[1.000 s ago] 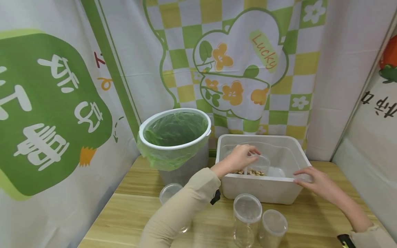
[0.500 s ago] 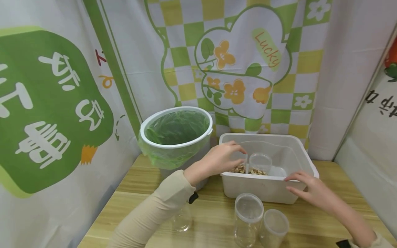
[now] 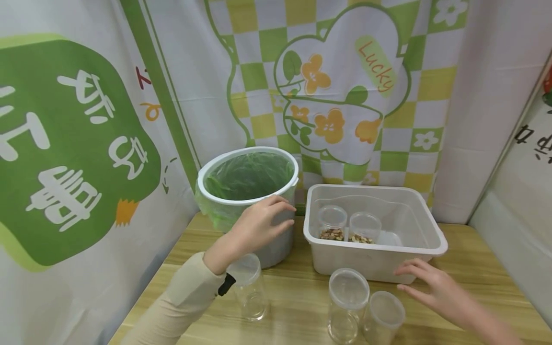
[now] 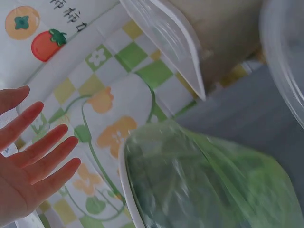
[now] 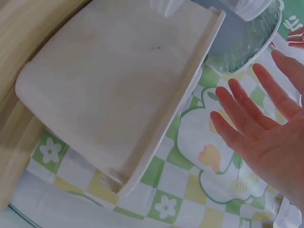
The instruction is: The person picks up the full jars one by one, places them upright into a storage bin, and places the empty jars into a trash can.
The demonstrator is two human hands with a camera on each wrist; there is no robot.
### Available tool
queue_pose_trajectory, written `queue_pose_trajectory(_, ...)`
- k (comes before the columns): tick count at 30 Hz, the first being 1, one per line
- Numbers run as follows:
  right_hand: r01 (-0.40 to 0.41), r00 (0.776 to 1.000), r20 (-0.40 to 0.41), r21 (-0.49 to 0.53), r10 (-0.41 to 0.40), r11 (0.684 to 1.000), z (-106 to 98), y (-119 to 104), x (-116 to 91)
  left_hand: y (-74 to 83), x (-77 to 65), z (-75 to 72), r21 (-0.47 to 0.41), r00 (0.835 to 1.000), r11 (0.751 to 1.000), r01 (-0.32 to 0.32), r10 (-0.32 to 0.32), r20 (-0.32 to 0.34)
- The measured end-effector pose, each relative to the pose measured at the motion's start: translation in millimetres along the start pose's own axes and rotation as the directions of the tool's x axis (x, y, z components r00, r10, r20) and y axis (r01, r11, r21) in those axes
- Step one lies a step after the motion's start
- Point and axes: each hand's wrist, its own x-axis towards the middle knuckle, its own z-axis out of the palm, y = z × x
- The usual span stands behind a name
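Observation:
My left hand, empty with fingers loosely extended, hovers in front of the trash can and above a clear lidded jar. In the left wrist view its fingers are spread. My right hand, also empty, is just off the front right of the white plastic bin; the right wrist view shows its fingers apart beside the bin's wall. Inside the bin stand two clear jars, one with brownish nuts and another with paler pieces low inside.
Two more clear lidded jars, a taller one and a shorter one, stand close together at the table's front. A green liner hangs over the can's rim. A printed curtain backs the wooden table.
My left hand has come out of the bin and moved left to the trash can, leaving the nut jars in place. My right hand has left the bin's rim, slightly lower.

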Motion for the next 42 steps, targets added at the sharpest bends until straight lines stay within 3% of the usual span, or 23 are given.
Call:
queue_pose_trajectory(6, 0.011, 1.000, -0.004, 0.058, -0.011, 0.998, 10.4, -2.6, -8.9, -19.1, -22.9, -7.1, 0.043, 0.990, 0.999, -0.004, 0.010, -0.139)
queue_pose_trajectory(11, 0.023, 1.000, -0.019, 0.064, -0.022, 0.998, 20.4, -3.2, -17.1, -34.8, -38.2, -9.7, 0.071, 0.966, 0.997, -0.015, 0.033, -0.258)
queue_pose_trajectory(16, 0.005, 1.000, -0.025, 0.074, -0.003, 0.997, 28.3, -4.3, -25.9, -51.2, -49.6, -10.3, 0.038, 0.944, 0.999, 0.013, 0.000, -0.331)
queue_pose_trajectory(27, -0.093, 0.996, 0.006, 0.033, 0.093, 0.995, 39.7, -5.9, -40.7, -85.1, -70.0, -7.0, 0.019, 0.923, 0.997, 0.069, -0.057, -0.381)
queue_pose_trajectory(35, -0.173, 0.983, 0.064, 0.033, 0.170, 0.984, 45.3, -1.6, -50.0, -104.7, -75.4, -4.4, -0.071, 0.938, 0.986, 0.152, -0.166, -0.305)
queue_pose_trajectory(42, -0.151, 0.987, 0.064, 0.026, 0.149, 0.988, 50.5, 3.6, -54.7, -115.7, -77.5, -0.7, -0.167, 0.924, 0.960, 0.223, -0.263, -0.279)
